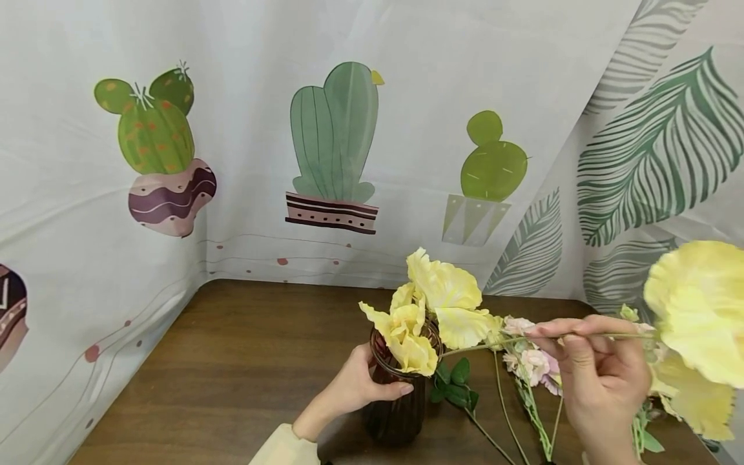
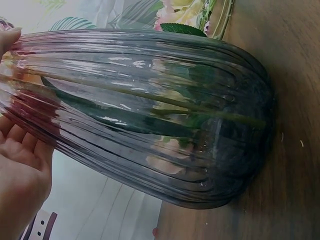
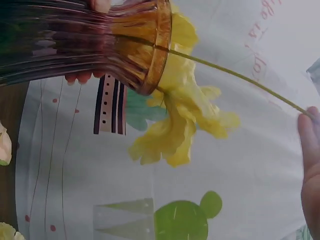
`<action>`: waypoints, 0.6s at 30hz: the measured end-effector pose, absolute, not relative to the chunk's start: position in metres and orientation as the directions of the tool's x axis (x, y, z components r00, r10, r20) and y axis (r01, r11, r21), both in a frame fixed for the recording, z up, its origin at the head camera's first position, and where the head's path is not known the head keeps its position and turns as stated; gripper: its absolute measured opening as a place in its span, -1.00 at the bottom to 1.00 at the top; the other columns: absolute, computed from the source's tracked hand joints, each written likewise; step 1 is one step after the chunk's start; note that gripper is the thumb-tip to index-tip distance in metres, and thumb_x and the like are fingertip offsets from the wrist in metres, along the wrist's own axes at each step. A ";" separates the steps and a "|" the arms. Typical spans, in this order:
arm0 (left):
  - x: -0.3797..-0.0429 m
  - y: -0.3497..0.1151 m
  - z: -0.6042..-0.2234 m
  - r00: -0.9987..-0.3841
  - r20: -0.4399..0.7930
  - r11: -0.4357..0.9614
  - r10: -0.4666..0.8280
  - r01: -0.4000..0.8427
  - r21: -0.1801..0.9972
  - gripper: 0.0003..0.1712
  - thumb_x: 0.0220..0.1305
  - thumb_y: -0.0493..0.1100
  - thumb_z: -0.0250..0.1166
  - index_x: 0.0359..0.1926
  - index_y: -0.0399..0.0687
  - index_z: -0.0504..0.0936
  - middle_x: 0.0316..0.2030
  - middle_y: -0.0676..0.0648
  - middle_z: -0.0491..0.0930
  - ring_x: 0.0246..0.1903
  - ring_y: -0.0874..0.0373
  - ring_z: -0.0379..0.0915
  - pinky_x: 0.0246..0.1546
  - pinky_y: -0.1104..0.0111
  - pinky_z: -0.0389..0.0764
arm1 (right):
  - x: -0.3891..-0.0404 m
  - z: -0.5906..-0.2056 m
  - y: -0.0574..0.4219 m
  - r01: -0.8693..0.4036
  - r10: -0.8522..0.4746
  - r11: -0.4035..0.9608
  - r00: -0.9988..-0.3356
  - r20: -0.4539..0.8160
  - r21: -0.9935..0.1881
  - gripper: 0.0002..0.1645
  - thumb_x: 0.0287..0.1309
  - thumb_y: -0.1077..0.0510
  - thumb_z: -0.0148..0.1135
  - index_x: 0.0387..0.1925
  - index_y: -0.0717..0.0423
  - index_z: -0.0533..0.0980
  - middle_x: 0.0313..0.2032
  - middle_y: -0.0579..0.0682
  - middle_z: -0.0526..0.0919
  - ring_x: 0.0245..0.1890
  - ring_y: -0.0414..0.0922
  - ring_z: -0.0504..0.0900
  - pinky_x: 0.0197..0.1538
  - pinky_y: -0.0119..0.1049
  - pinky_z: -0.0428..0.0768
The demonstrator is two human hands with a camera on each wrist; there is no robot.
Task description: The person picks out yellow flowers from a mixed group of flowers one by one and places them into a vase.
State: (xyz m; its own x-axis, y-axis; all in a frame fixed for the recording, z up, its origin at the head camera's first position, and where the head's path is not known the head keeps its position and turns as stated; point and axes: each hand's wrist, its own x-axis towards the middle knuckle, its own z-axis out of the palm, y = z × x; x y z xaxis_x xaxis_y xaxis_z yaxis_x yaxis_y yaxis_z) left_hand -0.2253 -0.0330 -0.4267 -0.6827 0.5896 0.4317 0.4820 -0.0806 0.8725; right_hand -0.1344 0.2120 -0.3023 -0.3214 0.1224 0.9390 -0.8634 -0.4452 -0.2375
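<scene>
Pinching a thin green stem (image 1: pixel 473 349): right hand (image 1: pixel 607 371). At nine o'clock, left hand (image 1: pixel 360 389) grips ribbed dark-glass vase (image 1: pixel 398 413); frilly yellow petals (image 1: pixel 409 339) overhang it.

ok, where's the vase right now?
Bottom centre of the head view: the vase is on the table, held by the left hand, left of the pink flowers.

We saw ruffled yellow blooms (image 1: pixel 409 336) in a ribbed dark-glass vase (image 1: pixel 395 410), left of rounded pink flowers (image 1: pixel 533 367) on a brown wooden table (image 1: pixel 250 336).
</scene>
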 end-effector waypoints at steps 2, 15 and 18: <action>-0.225 -0.033 -0.426 -0.684 0.432 -0.078 0.588 0.484 0.872 -0.48 0.01 -0.18 0.38 0.05 0.10 0.47 -0.06 0.00 0.58 -0.04 0.25 0.48 0.01 0.37 0.48 | -0.136 -0.304 0.208 -0.880 0.039 -0.359 -0.347 0.937 -0.311 -0.82 0.10 0.69 -0.30 -0.24 0.69 0.21 -0.26 0.41 0.57 -0.19 0.16 0.63 -0.06 -0.15 0.59; -0.223 -0.033 -0.427 -0.699 0.420 -0.067 0.578 0.473 0.879 -0.45 0.00 -0.19 0.39 0.07 0.09 0.45 -0.06 -0.01 0.57 -0.06 0.26 0.47 0.00 0.39 0.48 | -0.150 -0.330 0.183 -0.803 -0.334 -0.037 -0.551 0.765 -0.595 -0.65 0.21 0.60 -0.38 -0.11 0.52 0.34 -0.09 0.13 0.55 -0.03 -0.11 0.56 0.01 -0.34 0.54; -0.224 -0.033 -0.427 -0.700 0.427 -0.061 0.573 0.483 0.874 -0.47 0.00 -0.17 0.39 0.05 0.08 0.46 -0.08 -0.01 0.58 -0.07 0.27 0.47 -0.01 0.39 0.50 | -0.147 -0.336 0.183 -0.730 -0.309 0.148 -0.675 0.670 -0.667 -0.64 0.22 0.56 -0.30 -0.16 0.30 0.41 -0.17 -0.02 0.55 -0.11 -0.20 0.54 -0.06 -0.41 0.52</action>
